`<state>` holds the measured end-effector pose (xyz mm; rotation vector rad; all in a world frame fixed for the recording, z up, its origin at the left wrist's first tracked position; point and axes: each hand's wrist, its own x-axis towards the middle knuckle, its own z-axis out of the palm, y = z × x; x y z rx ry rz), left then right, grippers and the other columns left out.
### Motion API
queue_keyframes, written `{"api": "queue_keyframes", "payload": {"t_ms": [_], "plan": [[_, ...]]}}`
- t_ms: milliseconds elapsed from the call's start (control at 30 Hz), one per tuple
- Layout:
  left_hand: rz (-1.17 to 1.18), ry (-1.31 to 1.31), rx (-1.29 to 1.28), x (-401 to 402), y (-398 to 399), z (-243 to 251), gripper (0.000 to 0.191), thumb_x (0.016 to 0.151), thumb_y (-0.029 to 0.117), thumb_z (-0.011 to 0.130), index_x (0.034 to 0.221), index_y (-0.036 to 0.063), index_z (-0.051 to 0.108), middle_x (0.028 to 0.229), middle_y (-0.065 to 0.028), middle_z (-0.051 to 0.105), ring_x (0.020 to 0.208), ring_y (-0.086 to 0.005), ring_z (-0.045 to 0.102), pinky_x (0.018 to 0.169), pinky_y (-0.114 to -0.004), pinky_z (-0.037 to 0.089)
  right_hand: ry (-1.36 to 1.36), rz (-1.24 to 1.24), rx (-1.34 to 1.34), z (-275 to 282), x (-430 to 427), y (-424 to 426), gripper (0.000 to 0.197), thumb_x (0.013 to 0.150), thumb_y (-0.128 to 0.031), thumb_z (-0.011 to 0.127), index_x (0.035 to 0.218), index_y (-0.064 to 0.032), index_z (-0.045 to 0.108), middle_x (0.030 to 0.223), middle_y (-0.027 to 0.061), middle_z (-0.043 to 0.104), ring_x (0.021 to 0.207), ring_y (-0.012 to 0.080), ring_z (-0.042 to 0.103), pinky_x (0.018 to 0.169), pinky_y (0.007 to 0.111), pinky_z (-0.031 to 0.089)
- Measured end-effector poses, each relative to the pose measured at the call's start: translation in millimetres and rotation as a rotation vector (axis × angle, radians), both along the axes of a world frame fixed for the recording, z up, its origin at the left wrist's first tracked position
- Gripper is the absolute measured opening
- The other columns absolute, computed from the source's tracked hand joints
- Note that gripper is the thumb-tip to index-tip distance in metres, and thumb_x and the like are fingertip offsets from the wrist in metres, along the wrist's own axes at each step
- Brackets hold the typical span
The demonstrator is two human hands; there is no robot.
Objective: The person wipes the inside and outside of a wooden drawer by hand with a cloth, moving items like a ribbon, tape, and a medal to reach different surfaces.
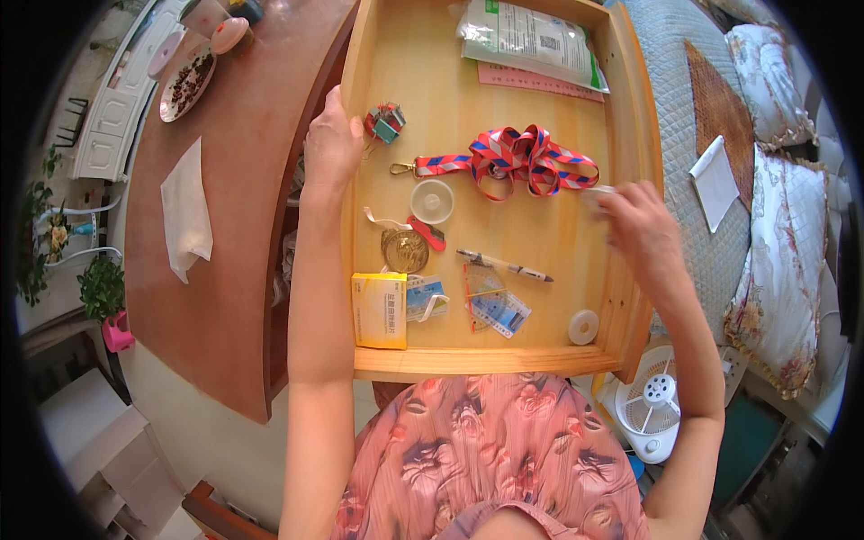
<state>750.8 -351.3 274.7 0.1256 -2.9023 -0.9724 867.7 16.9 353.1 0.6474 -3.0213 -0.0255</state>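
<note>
A wooden drawer [432, 361] lies before me. My left hand [332, 145] grips its left wall. Over the right side, my blurred right hand [638, 226] pinches a small whitish thing [597, 196], too smeared to name, close to the end of a red, white and blue lanyard [533, 158] with a metal clasp. Inside, a bundle of binder clips [386, 123] sits near my left hand. Lower down are a round clear plastic piece [432, 202], a gold-coloured medal [406, 251], a red folding knife [426, 233], a pen [506, 265] and a yellow medicine box [380, 311].
A clear protractor [478, 290] overlaps a card [506, 318], and a white tape roll [583, 327] lies in the front right corner. Packaged goods [533, 40] fill the far right. Left stands a brown table [236, 290]; right, a bed [675, 121] and a white fan [648, 405].
</note>
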Motion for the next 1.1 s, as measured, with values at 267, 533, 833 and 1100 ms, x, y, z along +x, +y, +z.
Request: {"api": "queue_keyframes", "payload": {"t_ms": [267,533,833,1100], "plan": [[-0.016,-0.01,0.006,-5,9,3,0.049,0.09,0.011,0.058,0.137,0.0022,0.045,0.109,-0.0274,0.066,0.103,-0.0426,0.064,0.089,-0.049,0.05,-0.041,0.178,-0.483,-84,-89,-61,0.018,0.076,-0.006,0.07,0.092,-0.0127,0.07,0.092,0.0096,0.064,0.094,0.029,0.059,0.082,0.039,0.051],[0.034,-0.018,-0.041,1,2,4,0.049,0.091,0.011,0.058,0.136,-0.0011,0.044,0.105,-0.0282,0.067,0.1,-0.0438,0.065,0.087,-0.051,0.051,-0.216,0.397,-0.729,-89,-29,-99,0.033,0.07,-0.001,0.075,0.1,-0.0146,0.072,0.095,0.0061,0.063,0.09,0.0256,0.061,0.077,0.037,0.055],[-0.023,0.038,0.002,-1,4,3,0.048,0.09,0.008,0.057,0.136,-0.0005,0.044,0.102,-0.0293,0.067,0.097,-0.0442,0.065,0.086,-0.051,0.051,-0.177,0.122,-0.934,-116,-63,-89,0.034,0.074,0.002,0.071,0.103,-0.0157,0.073,0.104,0.0104,0.063,0.099,0.027,0.063,0.082,0.037,0.056],[-0.018,0.031,-0.025,-2,7,6,0.051,0.09,0.01,0.061,0.137,-0.0012,0.044,0.099,-0.0304,0.067,0.094,-0.0446,0.065,0.083,-0.051,0.052,0.15,0.306,-0.861,-113,-132,-122,0.023,0.079,0.002,0.062,0.097,-0.0124,0.068,0.09,0.0098,0.06,0.087,0.0288,0.062,0.075,0.038,0.054]]}}
